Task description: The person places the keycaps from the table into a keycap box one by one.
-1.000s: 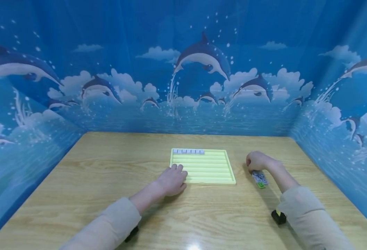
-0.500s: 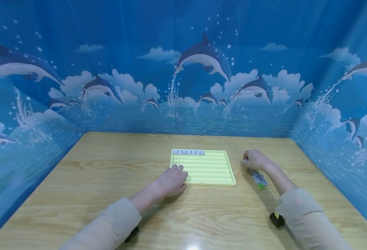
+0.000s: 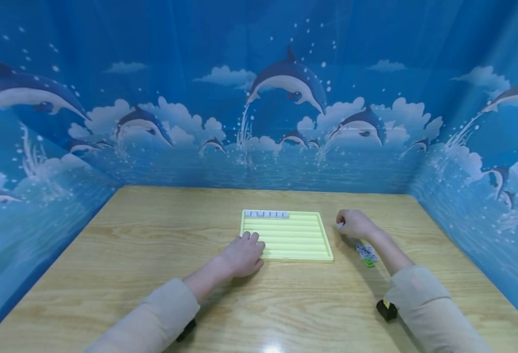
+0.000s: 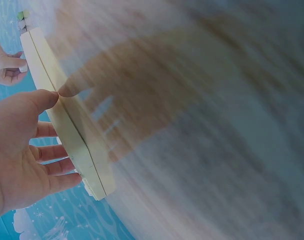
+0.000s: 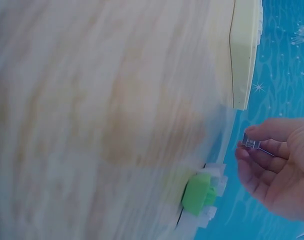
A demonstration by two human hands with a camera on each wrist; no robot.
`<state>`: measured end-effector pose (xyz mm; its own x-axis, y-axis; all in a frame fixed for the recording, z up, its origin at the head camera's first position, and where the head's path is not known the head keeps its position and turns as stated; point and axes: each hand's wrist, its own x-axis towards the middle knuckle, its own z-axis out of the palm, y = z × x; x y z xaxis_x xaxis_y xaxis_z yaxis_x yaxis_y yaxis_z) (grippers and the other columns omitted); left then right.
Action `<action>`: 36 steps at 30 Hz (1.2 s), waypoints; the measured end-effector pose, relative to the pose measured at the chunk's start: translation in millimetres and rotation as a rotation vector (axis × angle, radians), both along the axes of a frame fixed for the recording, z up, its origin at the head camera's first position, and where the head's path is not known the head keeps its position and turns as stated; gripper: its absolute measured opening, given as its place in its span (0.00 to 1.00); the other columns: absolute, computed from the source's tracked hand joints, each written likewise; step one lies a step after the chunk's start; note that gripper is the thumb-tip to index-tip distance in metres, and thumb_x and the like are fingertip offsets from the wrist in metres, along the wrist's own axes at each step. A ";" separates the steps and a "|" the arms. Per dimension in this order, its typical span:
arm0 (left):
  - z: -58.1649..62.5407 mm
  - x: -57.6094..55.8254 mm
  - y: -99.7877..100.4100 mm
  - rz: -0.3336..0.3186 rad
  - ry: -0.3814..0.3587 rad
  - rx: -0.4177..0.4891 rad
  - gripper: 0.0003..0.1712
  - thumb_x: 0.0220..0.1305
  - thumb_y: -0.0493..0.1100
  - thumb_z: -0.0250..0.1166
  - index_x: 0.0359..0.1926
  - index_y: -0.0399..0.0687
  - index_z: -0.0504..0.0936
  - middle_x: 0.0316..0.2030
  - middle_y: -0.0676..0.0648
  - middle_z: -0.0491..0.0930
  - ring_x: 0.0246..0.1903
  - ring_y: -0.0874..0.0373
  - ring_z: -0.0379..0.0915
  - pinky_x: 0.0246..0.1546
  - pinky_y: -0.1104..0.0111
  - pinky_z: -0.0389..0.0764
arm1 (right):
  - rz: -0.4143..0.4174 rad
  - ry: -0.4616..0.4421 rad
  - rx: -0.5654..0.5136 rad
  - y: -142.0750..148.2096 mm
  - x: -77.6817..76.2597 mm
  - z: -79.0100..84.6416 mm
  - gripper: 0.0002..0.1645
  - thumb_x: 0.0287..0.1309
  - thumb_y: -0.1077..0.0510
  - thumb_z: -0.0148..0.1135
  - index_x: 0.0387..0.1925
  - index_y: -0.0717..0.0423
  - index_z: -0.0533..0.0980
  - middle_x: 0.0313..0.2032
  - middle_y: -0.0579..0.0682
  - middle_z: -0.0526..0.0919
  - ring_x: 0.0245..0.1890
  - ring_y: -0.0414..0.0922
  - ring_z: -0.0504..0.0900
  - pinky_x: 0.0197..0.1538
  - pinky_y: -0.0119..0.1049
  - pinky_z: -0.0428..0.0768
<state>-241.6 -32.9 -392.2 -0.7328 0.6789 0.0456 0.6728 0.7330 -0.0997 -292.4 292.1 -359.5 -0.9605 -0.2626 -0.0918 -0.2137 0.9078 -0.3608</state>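
My left hand (image 3: 241, 256) rests at the near left corner of a pale yellow ridged tray (image 3: 300, 240). In the left wrist view its thumb touches the tray's side and its fairly straight fingers lie along the far side. A row of several light grey keycaps (image 3: 266, 214) fills the left part of the tray's back groove. Right of the tray, my right hand (image 3: 357, 224) pinches a small grey keycap (image 5: 251, 143) between thumb and fingertips. Below that hand lies a small pile of grey keycaps (image 3: 366, 252), with a green keycap (image 3: 368, 263) at its near edge.
The wooden table (image 3: 144, 245) bears the tray and the pile. A blue curtain (image 3: 188, 117) printed with dolphins closes off the back and both sides. Black devices, such as the right wrist's one (image 3: 386, 310), hang under the sleeves.
My right hand has lifted off the pile with a keycap pinched in it and has moved left and away, toward the tray. My left hand and the tray stay put.
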 end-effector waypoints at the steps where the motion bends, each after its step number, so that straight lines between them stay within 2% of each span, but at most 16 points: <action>1: 0.0 0.0 0.0 0.000 0.000 -0.002 0.15 0.61 0.51 0.58 0.38 0.44 0.75 0.35 0.45 0.69 0.37 0.53 0.66 0.34 0.65 0.75 | -0.003 -0.001 -0.003 -1.2 0.3 0.1 0.14 0.52 0.68 0.55 0.42 0.70 0.73 0.33 0.57 0.77 0.30 0.47 0.73 0.34 0.40 0.75; 8: 0.6 0.6 0.2 0.001 0.004 -0.008 0.15 0.61 0.52 0.58 0.37 0.44 0.75 0.36 0.45 0.69 0.37 0.53 0.67 0.34 0.65 0.76 | 0.009 0.000 -0.038 -5.8 2.7 0.2 0.17 0.54 0.69 0.54 0.46 0.73 0.73 0.42 0.65 0.78 0.40 0.55 0.77 0.43 0.46 0.78; 15: 2.2 1.7 -0.3 -0.002 0.021 -0.017 0.16 0.61 0.52 0.58 0.39 0.43 0.75 0.36 0.45 0.70 0.37 0.53 0.67 0.35 0.65 0.76 | 0.018 0.030 -0.049 -7.6 0.7 -1.0 0.12 0.55 0.68 0.53 0.41 0.70 0.74 0.34 0.58 0.78 0.31 0.48 0.74 0.35 0.42 0.76; 22: 2.7 2.1 0.0 -0.004 0.019 -0.015 0.16 0.61 0.52 0.58 0.38 0.44 0.75 0.35 0.45 0.70 0.36 0.53 0.67 0.34 0.65 0.76 | 0.025 0.085 -0.074 -10.3 -3.2 -5.5 0.15 0.56 0.68 0.56 0.46 0.70 0.73 0.41 0.61 0.78 0.41 0.54 0.76 0.40 0.45 0.77; 30: 1.6 0.5 0.0 0.003 0.013 -0.020 0.16 0.62 0.52 0.58 0.40 0.43 0.75 0.37 0.45 0.70 0.38 0.52 0.67 0.36 0.65 0.76 | 0.084 0.147 -0.079 -12.9 -6.0 -6.1 0.14 0.55 0.68 0.58 0.44 0.69 0.76 0.38 0.58 0.78 0.40 0.54 0.77 0.42 0.47 0.77; 36: 1.2 1.2 0.0 0.003 0.001 -0.015 0.17 0.62 0.52 0.58 0.40 0.43 0.76 0.37 0.45 0.70 0.38 0.52 0.67 0.36 0.64 0.76 | 0.104 0.163 -0.106 -18.3 -5.6 -7.3 0.15 0.56 0.69 0.58 0.46 0.71 0.75 0.41 0.64 0.78 0.40 0.56 0.79 0.41 0.45 0.79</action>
